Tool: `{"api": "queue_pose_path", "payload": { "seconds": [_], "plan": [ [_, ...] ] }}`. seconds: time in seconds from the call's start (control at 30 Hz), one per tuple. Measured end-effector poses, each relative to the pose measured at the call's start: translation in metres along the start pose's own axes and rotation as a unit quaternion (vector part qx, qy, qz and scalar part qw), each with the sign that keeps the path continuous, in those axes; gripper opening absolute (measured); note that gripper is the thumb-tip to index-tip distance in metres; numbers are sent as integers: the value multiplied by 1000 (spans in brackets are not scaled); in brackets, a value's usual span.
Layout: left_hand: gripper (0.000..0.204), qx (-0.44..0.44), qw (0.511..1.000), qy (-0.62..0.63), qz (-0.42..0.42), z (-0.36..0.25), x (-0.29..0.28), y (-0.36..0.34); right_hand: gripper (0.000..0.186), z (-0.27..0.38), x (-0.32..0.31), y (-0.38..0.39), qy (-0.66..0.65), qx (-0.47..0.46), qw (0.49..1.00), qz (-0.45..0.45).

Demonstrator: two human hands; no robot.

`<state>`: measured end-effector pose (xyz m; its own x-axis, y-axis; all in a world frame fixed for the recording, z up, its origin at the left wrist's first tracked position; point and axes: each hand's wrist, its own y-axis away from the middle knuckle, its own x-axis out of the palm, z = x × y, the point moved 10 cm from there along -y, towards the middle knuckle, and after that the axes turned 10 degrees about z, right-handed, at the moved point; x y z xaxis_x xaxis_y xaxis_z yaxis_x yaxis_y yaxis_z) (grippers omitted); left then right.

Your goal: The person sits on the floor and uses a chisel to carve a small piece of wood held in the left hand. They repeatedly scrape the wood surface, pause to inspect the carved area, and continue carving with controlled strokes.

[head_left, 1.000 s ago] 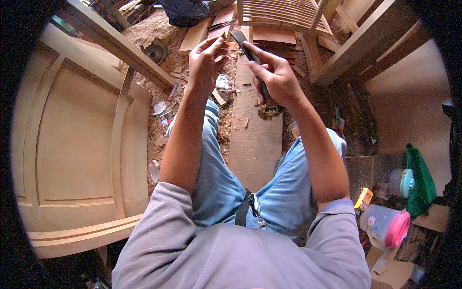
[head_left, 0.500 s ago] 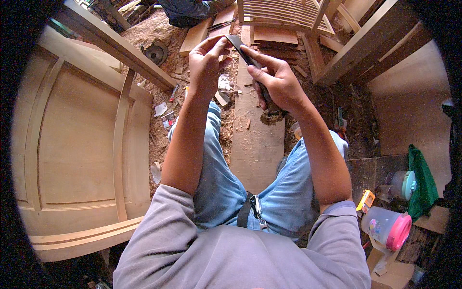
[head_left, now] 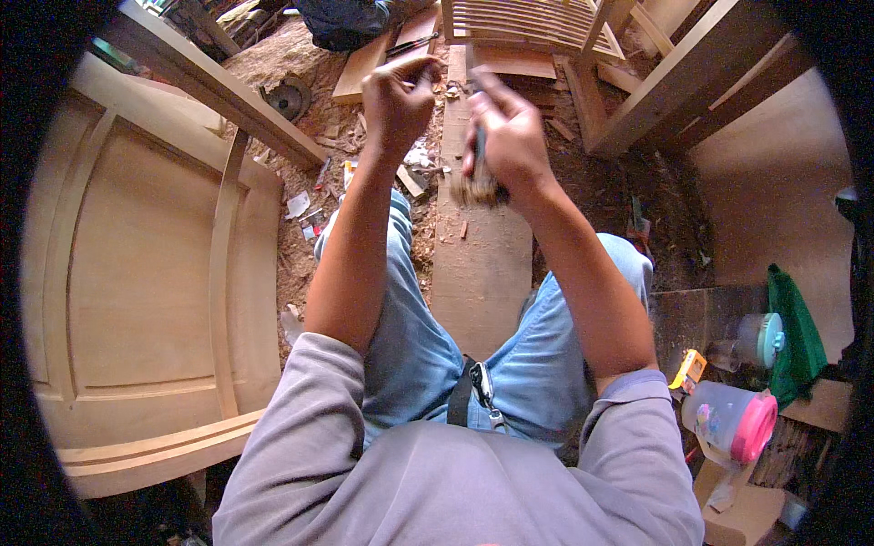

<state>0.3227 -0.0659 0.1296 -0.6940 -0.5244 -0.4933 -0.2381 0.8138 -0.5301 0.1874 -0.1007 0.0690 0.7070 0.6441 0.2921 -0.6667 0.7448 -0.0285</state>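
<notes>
My right hand [head_left: 510, 132] grips a blurred dark, flat tool [head_left: 482, 187] with a frayed brown end pointing toward me, its other end reaching up toward my left hand [head_left: 396, 100]. My left hand is raised just left of the tool, fingertips pinched; what, if anything, lies between them is too small and blurred to make out. Below both hands a long wooden plank [head_left: 478, 300] with scattered shavings runs between my legs.
A panelled wooden door [head_left: 137, 273] lies on the left, upright frame pieces [head_left: 665, 91] stand at right, a slatted wooden piece [head_left: 519, 23] at the back. A circular metal tool [head_left: 287, 100] sits among shavings. Lidded plastic containers [head_left: 728, 419], an orange object [head_left: 687, 369] and green cloth [head_left: 792, 337] are at right.
My right hand and the tool have moved inward, to the left, and are blurred with motion. My left hand has shifted slightly up and right, its fingers still pinched.
</notes>
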Motion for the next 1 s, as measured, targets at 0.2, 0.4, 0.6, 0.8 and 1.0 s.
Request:
{"api": "queue_pose_path", "payload": {
  "seconds": [0.2, 0.4, 0.6, 0.8, 1.0],
  "plan": [
    [13, 0, 996, 84, -17, -5, 20, 22, 47, 45, -81, 1, -21, -130, 985, -109],
    [16, -112, 961, 248, -37, 39, 9, 21, 46, 12, -27, 5, 30, -75, 993, 81],
    [16, -126, 944, 302, -42, 38, 1, 23, 47, 8, 3, 11, 136, -20, 983, 123],
    [15, -144, 938, 315, -32, 40, 1, 21, 46, 1, 10, 13, 93, -6, 982, 162],
    [17, -127, 951, 281, 8, 46, 0, 16, 47, 2, 16, 15, 91, -11, 984, 150]
  ]
}}
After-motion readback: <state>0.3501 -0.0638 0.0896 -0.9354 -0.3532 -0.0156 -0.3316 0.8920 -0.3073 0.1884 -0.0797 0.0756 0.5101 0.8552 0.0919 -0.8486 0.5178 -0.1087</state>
